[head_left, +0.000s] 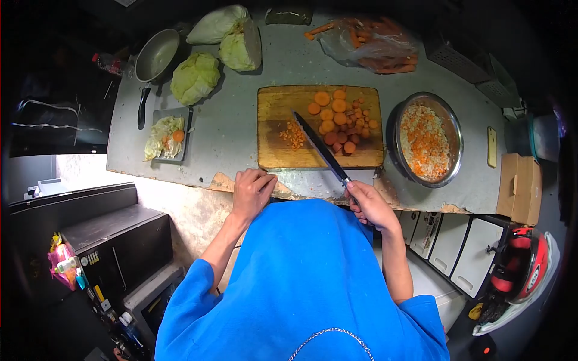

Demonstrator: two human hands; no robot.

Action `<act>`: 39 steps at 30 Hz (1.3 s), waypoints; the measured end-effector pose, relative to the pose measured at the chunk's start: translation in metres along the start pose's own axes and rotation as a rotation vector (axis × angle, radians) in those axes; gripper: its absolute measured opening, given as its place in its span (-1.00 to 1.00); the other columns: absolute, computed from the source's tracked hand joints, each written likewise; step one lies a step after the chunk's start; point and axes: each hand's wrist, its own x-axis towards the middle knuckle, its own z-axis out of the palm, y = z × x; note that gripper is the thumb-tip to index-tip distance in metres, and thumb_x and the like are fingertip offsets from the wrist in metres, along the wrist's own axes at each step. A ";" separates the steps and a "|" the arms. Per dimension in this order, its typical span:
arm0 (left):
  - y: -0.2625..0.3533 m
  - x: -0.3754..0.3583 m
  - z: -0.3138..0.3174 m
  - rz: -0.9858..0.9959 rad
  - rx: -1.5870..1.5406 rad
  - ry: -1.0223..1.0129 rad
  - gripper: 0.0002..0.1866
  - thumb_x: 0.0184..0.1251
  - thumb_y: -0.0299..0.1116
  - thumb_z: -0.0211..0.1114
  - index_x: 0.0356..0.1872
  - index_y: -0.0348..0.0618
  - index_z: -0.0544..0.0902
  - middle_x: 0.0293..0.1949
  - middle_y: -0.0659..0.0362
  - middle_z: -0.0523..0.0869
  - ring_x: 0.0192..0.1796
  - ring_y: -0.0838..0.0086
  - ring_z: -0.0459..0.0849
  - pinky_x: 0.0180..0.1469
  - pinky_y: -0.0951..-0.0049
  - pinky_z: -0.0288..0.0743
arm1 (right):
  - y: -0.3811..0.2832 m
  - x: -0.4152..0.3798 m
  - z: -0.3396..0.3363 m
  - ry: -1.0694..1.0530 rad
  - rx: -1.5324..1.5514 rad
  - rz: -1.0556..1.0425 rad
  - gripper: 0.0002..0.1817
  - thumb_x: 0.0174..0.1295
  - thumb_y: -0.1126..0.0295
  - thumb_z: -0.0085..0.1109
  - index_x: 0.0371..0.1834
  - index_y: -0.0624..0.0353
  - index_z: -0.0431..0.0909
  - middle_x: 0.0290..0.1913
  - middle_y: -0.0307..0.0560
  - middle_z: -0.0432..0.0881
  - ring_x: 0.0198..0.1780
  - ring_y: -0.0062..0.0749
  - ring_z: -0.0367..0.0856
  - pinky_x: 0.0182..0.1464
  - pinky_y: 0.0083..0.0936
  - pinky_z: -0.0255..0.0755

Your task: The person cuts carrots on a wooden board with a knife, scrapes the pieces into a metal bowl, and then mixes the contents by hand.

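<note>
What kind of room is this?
Probably a kitchen: there's a wooden cutting board with sliced carrots, a frying pan, and a metal bowl of chopped food.

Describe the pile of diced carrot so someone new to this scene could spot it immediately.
On the gray table, find the wooden cutting board in front of the person. The pile of diced carrot sits on its left part, just left of the knife. Its tiny orange cubes set it apart from the bigger carrot slices nearby.
</note>
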 end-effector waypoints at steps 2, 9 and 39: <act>0.004 0.006 -0.002 0.025 -0.007 0.006 -0.93 0.20 -0.45 0.55 -0.32 -0.13 0.83 -0.34 0.23 0.76 -0.23 0.35 0.68 -0.11 0.31 0.39 | 0.001 0.001 0.003 0.012 0.000 -0.008 -0.56 0.68 -0.03 -0.08 -0.22 0.09 0.48 -0.57 -0.40 0.32 -0.64 -0.71 0.24 -0.63 -0.64 0.16; 0.020 0.065 0.009 0.047 -0.105 0.122 -0.90 0.23 -0.49 0.52 -0.24 -0.19 0.83 -0.25 0.16 0.80 -0.23 0.25 0.71 -0.10 0.27 0.51 | -0.004 0.000 0.007 -0.055 0.176 0.059 -0.59 0.69 -0.01 -0.08 -0.15 0.10 0.47 -0.55 -0.39 0.31 -0.65 -0.74 0.19 -0.67 -0.68 0.09; 0.005 0.097 0.039 0.202 0.007 -0.033 -0.52 0.50 -0.50 0.17 0.41 -0.25 0.57 0.40 -0.12 0.62 0.51 -0.01 0.51 0.62 -0.25 0.09 | 0.001 -0.021 0.005 -0.099 0.470 0.143 -0.54 0.68 -0.05 -0.07 -0.15 0.15 0.49 -0.59 -0.41 0.29 -0.66 -0.75 0.23 -0.67 -0.67 0.15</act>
